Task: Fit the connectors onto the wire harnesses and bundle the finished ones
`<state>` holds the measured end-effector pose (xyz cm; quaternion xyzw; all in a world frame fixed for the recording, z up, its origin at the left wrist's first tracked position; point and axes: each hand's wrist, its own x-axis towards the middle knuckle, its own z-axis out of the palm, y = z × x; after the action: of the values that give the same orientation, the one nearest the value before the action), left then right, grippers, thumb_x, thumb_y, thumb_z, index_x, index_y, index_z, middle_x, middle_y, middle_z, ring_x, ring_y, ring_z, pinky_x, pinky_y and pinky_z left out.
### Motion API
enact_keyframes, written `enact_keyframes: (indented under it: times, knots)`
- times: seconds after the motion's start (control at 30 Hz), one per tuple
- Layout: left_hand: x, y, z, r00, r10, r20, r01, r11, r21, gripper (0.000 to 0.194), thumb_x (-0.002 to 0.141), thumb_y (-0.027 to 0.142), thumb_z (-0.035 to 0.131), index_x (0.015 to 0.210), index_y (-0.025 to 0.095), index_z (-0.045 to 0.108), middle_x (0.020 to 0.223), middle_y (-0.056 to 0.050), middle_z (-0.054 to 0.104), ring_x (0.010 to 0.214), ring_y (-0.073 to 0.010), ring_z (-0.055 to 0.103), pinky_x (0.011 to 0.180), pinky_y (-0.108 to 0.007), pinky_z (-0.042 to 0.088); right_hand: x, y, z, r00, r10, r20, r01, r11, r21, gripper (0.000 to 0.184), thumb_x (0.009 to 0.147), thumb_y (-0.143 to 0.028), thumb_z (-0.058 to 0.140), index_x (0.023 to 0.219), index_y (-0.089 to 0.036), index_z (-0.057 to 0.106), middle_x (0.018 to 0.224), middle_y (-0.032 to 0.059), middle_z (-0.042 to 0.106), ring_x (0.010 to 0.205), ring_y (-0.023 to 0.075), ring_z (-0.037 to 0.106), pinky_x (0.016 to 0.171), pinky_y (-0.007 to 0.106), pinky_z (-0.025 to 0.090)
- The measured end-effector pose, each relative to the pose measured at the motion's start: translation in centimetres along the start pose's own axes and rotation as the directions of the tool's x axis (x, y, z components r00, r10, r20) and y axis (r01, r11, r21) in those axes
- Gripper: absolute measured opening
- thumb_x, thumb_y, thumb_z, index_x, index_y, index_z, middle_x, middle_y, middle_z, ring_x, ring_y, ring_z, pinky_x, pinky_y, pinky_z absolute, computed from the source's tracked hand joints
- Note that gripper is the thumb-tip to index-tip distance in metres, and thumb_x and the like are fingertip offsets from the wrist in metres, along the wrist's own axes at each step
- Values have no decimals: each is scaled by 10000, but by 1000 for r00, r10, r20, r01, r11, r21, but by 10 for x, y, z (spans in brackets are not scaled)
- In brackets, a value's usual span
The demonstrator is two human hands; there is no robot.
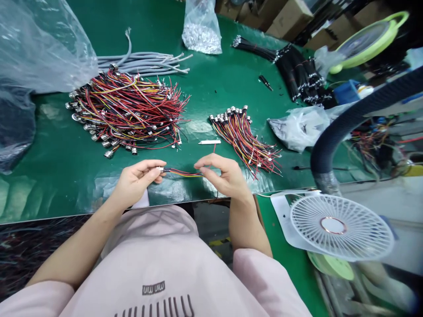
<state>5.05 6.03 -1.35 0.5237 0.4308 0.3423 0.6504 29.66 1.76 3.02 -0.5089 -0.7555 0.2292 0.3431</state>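
Between my hands, a wired connector (pixel 180 172) with red, yellow and black leads stretches sideways above the table's front edge. My left hand (pixel 140 178) pinches its metal connector end between thumb and fingertips. Thumb and index finger of my right hand (pixel 224 175) close around the loose wires; one red and one black lead stick out past them. Just beyond my right hand lies a small white strip (pixel 209 142). A large heap of similar wired connectors (pixel 128 110) spreads ahead on the left, and a smaller bundle (pixel 246 136) lies to the right.
Grey cables (pixel 142 63) lie behind the big heap, beside a clear plastic bag (pixel 42 44). Farther back are a bag of small metal parts (pixel 201 33) and black cable bundles (pixel 294 70). A black hose (pixel 357 114) and a white fan (pixel 342 226) occupy the right side.
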Motion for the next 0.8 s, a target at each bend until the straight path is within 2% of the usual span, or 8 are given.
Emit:
enact_keyframes:
  times: [0.13,0.23,0.33,0.43,0.6,0.73,0.8]
  knots:
    - [0,1,0,1000,14,-4,-14,1000,26,357,802,428,699,1024,149,720,738,-40,727,697,-148,691,713,-256,564,-1,-6,1,989,-109,98,116,991,-66,138,878,-109,510,886,-197,616,875,38,687,854,163,617,801,320,494]
    - [1,3,1,1000,17,-16,-16,999,37,375,794,443,703,1015,140,719,756,-51,732,711,-165,700,716,-277,574,-2,-8,5,985,-80,150,114,966,-234,78,867,-143,527,890,-191,584,890,59,662,860,193,577,788,346,455]
    - [1,3,2,1000,13,-15,-12,999,38,372,795,438,703,1019,141,718,778,-57,738,716,-163,701,720,-276,575,-2,-9,9,986,-37,165,93,932,-349,69,866,-137,520,845,-188,562,821,47,634,779,182,539,719,319,408]
    - [1,3,2,1000,2,-15,-1,999,35,373,792,441,704,1013,140,718,779,-59,739,715,-162,701,722,-275,574,-2,-9,10,987,-80,142,129,917,-379,107,872,-120,511,801,-187,554,780,37,619,741,173,527,686,312,380]
    - [2,4,4,999,-8,-37,9,1000,17,413,769,467,714,1001,125,714,795,-71,744,718,-171,703,717,-287,576,-5,-16,8,985,-168,36,167,897,-408,118,911,-154,501,825,-192,571,849,54,655,799,184,557,703,329,374]
    - [2,5,4,999,-11,-51,11,1000,-5,424,756,473,723,994,122,712,765,-66,740,717,-174,703,717,-291,574,-9,-17,11,980,-145,139,183,930,-320,128,904,-137,478,854,-193,582,783,30,665,744,158,579,701,310,384]
    - [1,6,5,999,-19,-50,18,1000,-16,424,748,473,730,988,124,714,762,-63,739,704,-168,699,715,-289,574,-10,-15,14,981,-127,147,167,938,-302,147,897,-122,465,880,-184,597,737,19,664,687,145,580,700,298,392]
